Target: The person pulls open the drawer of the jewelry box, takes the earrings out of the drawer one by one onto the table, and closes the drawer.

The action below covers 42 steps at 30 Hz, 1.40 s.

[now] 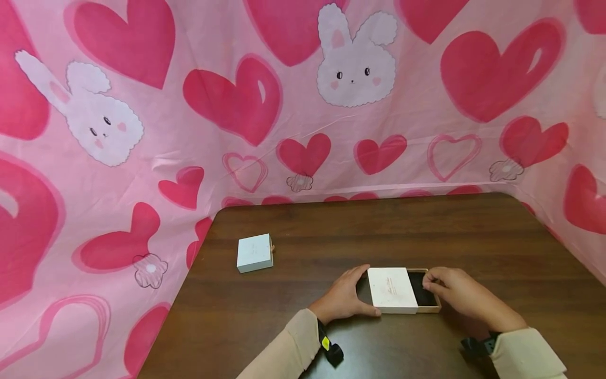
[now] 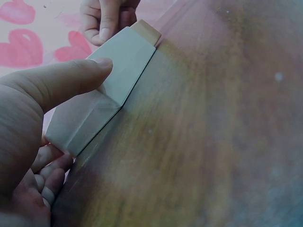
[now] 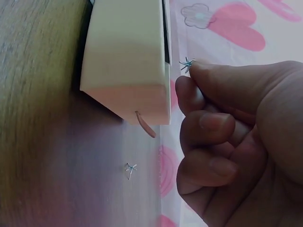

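Note:
A white slide-out box (image 1: 392,290) with gold lettering lies on the table, its drawer (image 1: 437,308) pulled partly out to the right. Black lining (image 1: 418,287) shows inside. My left hand (image 1: 343,297) grips the sleeve's left end, thumb (image 2: 80,80) on the near side and fingers around the other. Over the drawer, my right hand (image 1: 456,289) pinches a tiny silvery star-shaped piece (image 3: 186,64) between thumb and forefinger; its other fingers are curled. A similar star-shaped piece (image 3: 130,170) lies on the table beyond the drawer's end, where a short ribbon pull (image 3: 146,125) hangs.
A second, closed white box (image 1: 254,253) with a small tab on its right side stands at the table's left. The brown wooden table (image 1: 360,231) is bordered by pink cloth (image 1: 293,126) with hearts and rabbits at the back and sides.

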Tool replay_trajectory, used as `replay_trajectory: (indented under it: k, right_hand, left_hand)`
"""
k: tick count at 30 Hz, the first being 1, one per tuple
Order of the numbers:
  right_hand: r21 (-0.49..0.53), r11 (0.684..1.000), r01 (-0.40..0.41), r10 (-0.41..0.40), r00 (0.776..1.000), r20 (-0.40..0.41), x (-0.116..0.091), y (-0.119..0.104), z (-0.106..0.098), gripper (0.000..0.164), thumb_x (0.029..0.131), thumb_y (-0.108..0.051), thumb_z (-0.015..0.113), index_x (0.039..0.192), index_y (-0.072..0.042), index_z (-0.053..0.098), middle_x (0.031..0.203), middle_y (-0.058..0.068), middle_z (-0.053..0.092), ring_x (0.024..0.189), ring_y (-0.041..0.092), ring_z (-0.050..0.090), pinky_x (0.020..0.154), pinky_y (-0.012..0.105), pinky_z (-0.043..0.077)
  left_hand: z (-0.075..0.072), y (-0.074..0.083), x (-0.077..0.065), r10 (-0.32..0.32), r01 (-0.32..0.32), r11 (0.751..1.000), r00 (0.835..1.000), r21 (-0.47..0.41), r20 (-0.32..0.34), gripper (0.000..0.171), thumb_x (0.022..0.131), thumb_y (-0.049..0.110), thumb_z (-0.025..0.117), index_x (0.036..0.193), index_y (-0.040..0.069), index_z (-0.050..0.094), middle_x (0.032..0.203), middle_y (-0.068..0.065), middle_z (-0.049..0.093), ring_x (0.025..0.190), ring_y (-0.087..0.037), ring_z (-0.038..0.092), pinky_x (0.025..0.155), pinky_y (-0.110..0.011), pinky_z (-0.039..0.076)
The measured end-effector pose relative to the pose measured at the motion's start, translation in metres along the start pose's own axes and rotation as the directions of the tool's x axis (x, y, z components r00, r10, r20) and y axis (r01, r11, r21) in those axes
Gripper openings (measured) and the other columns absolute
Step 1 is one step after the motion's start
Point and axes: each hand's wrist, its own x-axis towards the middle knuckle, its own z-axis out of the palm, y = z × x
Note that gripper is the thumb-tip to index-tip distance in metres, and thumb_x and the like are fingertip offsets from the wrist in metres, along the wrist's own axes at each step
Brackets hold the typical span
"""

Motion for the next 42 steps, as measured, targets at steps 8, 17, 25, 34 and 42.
replay_trajectory:
  k: [8,17,25,34,42]
  right_hand:
    - [-0.025,1.000,-0.006,0.005,0.999,-0.052,-0.003,-0.001,-0.004,0.005,0.090,-0.013,0.069,0.087,-0.014,0.065,0.079,-0.011,0.057,0.069,0.004,0.047,0.061,0.027,0.041]
    - [-0.052,0.997,-0.049,0.047,0.998,-0.043,-0.006,0.004,-0.008,0.007,0.094,-0.018,0.066,0.089,-0.014,0.066,0.081,-0.010,0.059,0.072,0.007,0.050,0.063,0.029,0.043]
    - [-0.067,0.996,-0.060,0.055,0.995,-0.080,-0.011,0.010,-0.010,0.007,0.092,-0.013,0.068,0.086,-0.016,0.064,0.078,-0.010,0.057,0.068,0.006,0.048,0.060,0.029,0.042]
    - [-0.068,0.994,-0.090,0.086,0.994,-0.062,-0.016,0.016,-0.010,0.009,0.092,-0.013,0.067,0.084,-0.016,0.064,0.077,-0.011,0.058,0.068,0.006,0.048,0.061,0.029,0.042]
    - [-0.064,0.993,-0.101,0.097,0.993,-0.065,-0.018,0.019,-0.012,0.010,0.092,-0.011,0.066,0.085,-0.018,0.066,0.079,-0.011,0.060,0.070,0.006,0.050,0.063,0.029,0.043]
  left_hand:
    - [-0.001,-0.003,0.000,0.027,-0.027,1.000,1.000,0.007,-0.007,0.106,0.066,0.056,0.085,0.152,0.025,0.031,0.149,0.009,0.038,0.135,-0.013,0.035,0.104,-0.038,0.036]
    - [0.001,-0.004,0.000,0.027,-0.027,1.000,1.000,0.012,0.000,0.106,0.066,0.056,0.085,0.152,0.023,0.032,0.149,0.009,0.038,0.135,-0.013,0.035,0.104,-0.037,0.036]
    - [0.000,-0.001,0.000,0.033,-0.033,0.999,0.999,0.007,0.002,0.106,0.066,0.054,0.085,0.152,0.023,0.031,0.149,0.009,0.038,0.135,-0.013,0.035,0.105,-0.037,0.035]
    - [-0.001,-0.002,0.001,0.030,-0.030,0.999,1.000,0.008,0.006,0.106,0.066,0.054,0.085,0.152,0.024,0.031,0.149,0.008,0.038,0.135,-0.013,0.035,0.106,-0.037,0.034]
    - [-0.002,0.000,0.001,0.023,-0.023,1.000,1.000,0.008,0.000,0.106,0.066,0.054,0.085,0.152,0.024,0.032,0.148,0.008,0.039,0.135,-0.013,0.035,0.105,-0.037,0.035]
